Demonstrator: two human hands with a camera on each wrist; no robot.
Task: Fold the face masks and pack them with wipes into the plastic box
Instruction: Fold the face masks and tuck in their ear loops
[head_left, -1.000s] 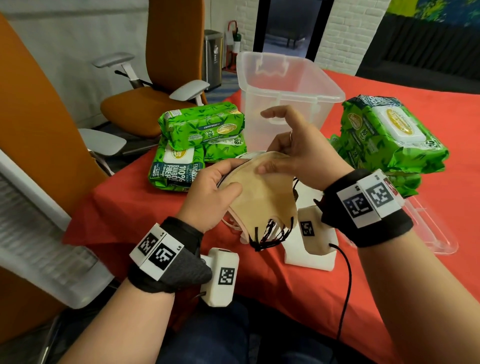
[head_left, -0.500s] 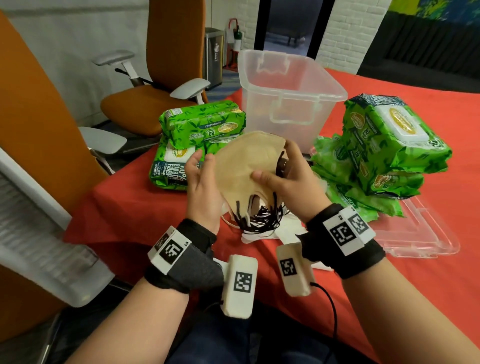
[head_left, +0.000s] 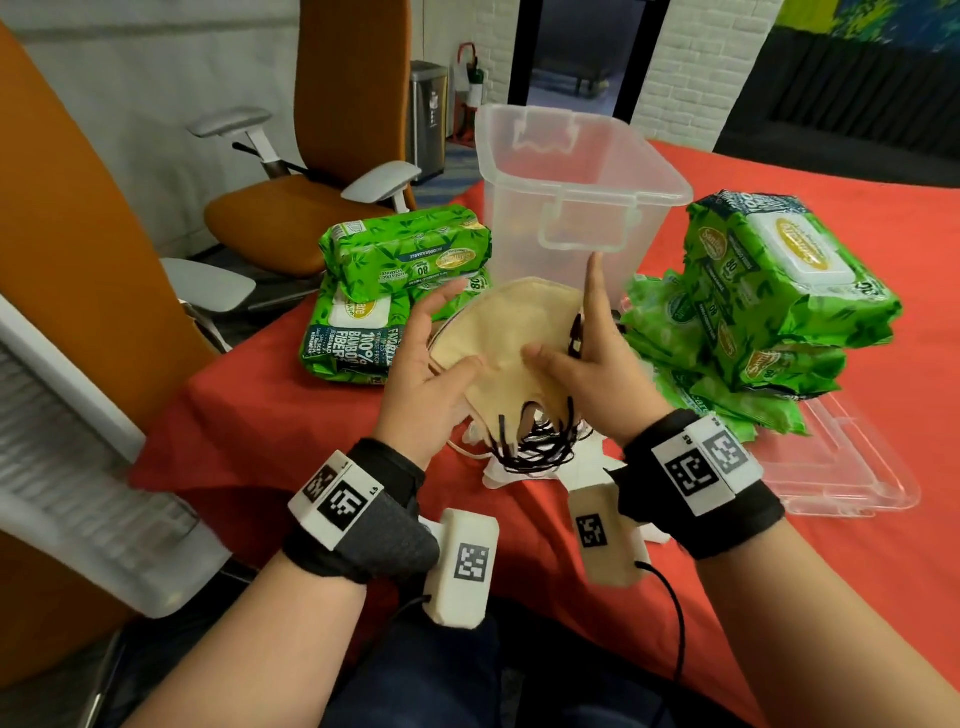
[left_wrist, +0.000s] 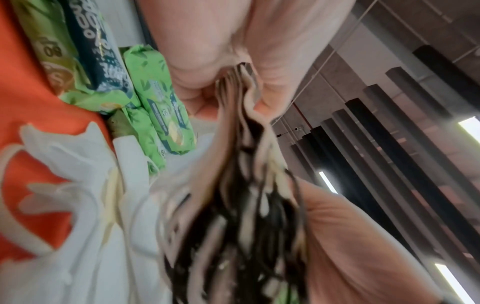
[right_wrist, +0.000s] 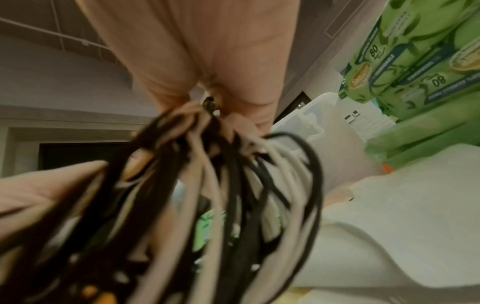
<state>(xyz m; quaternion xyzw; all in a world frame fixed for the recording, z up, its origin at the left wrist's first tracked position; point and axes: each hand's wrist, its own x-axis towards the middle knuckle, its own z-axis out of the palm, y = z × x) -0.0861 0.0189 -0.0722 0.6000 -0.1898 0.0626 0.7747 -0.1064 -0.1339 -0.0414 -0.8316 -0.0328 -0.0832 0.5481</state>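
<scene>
We hold a stack of beige face masks (head_left: 511, 338) up off the desk (head_left: 291, 410) between both hands. Our left hand (head_left: 431, 374) has its grip on the stack's left edge: the thumb lies across the front face and the fingers reach up behind, nearly straight. Our right hand (head_left: 592, 364) pinches the right edge, thumb on the front, with the index finger pointing straight up and the other fingers behind the masks. In the left wrist view the stack's folded edges (left_wrist: 239, 98) sit clamped between thumb and fingers. Black and pale ear loops (head_left: 540, 441) dangle in a tangle below both grips; the right wrist view shows them (right_wrist: 233, 185) bunched under the fingers.

Just beyond the grips stands the clear plastic box (head_left: 571, 192), open and upright. Left of the left grip lie stacked green wipes packs (head_left: 400, 291); right of the right grip rises a taller wipes pile (head_left: 769, 306), partly resting on the clear lid (head_left: 852, 478). Beneath the grips, white masks (head_left: 519, 473) lie on the red desk.
</scene>
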